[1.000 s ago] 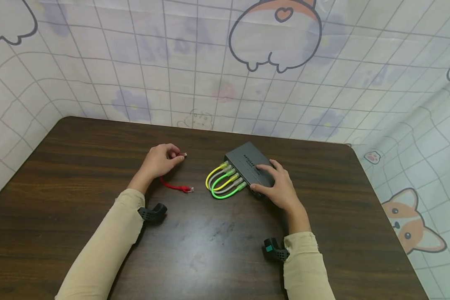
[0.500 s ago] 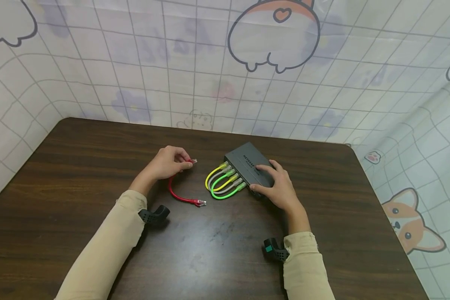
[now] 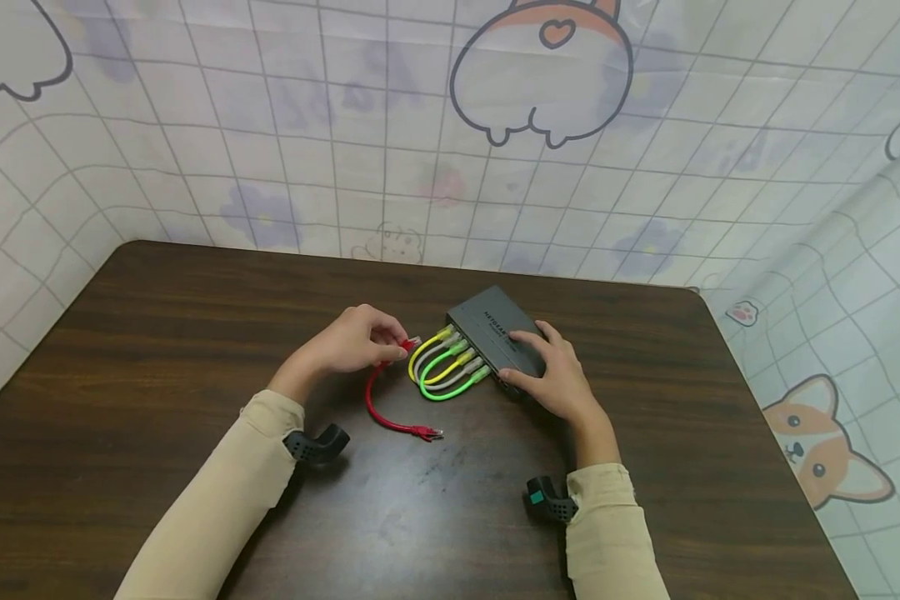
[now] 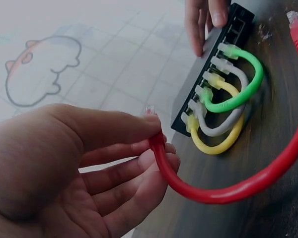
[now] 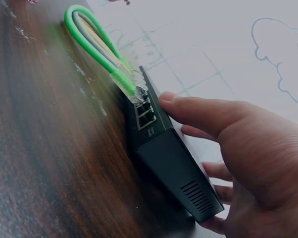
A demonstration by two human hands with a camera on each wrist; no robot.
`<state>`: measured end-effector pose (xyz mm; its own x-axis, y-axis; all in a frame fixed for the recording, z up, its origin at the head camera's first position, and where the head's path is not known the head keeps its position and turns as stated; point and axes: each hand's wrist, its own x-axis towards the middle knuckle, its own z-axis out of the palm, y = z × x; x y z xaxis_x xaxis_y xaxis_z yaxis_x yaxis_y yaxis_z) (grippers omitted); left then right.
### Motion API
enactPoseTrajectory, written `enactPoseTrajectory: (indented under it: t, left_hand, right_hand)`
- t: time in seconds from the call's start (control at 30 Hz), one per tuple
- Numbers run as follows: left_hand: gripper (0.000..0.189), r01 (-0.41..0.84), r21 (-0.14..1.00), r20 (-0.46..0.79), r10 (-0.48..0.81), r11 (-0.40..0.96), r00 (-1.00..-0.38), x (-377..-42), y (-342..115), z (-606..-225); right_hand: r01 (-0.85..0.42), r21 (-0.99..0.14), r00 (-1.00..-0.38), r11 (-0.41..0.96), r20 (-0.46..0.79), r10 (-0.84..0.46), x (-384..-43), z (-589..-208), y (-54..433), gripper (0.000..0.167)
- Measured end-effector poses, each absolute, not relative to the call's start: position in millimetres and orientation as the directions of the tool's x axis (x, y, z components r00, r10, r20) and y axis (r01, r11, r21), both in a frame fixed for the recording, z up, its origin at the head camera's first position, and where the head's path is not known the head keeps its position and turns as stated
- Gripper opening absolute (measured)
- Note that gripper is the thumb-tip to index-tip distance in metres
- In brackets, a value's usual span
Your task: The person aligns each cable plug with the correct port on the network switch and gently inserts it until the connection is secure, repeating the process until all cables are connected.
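My left hand (image 3: 354, 340) pinches one end of a short red network cable (image 3: 376, 409) between thumb and fingers, its clear plug poking past the fingertips. The rest of that cable curves down, and its other plug (image 3: 429, 433) lies near the table's middle. To the right sits a grey Netgear network switch (image 3: 480, 315), tilted diagonally in the head view. Yellow, grey and green patch cables (image 4: 223, 144) loop between its ports. My right hand (image 3: 558, 377) grips the switch, thumb by the port edge and fingers across the top and far side. Uncovered ports (image 5: 146, 117) show near the thumb.
The dark wooden table (image 3: 195, 333) bears everything, with its back edge against a white grid-patterned curtain (image 3: 390, 167) printed with cartoon dogs. Black camera mounts (image 3: 317, 444) sit on both wrists, close over the tabletop.
The left hand has moved right and toward the person, bringing the red cable close beside the looped patch cables; its loose plug has slid along. The right hand and switch have stayed put.
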<state>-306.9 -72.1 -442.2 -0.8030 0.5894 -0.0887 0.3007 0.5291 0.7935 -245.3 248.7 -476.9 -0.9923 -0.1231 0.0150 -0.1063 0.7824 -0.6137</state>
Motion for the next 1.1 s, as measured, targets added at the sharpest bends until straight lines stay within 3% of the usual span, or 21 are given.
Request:
enactPoseTrajectory:
  t: [0.37,0.73,1.1]
  left_hand:
    - [0.008,0.383,0.790,-0.030,0.654,0.479,-0.756,-302,-58,-451]
    - [0.008,0.435,0.745,0.019,0.637,0.505,-0.771,-290,-37,-461]
    - [0.007,0.533,0.621,0.072,0.636,0.575,-0.769,-282,-19,-467]
  right_hand:
    - [-0.078,-0.579,-0.994,0.811,-0.017,-0.108,-244,-473,246,0.067]
    - [-0.038,-0.510,-0.996,0.859,-0.050,-0.074,-243,-466,228,0.072]
    - [-0.039,-0.539,-0.990,0.842,-0.091,-0.104,-240,-462,225,0.071]
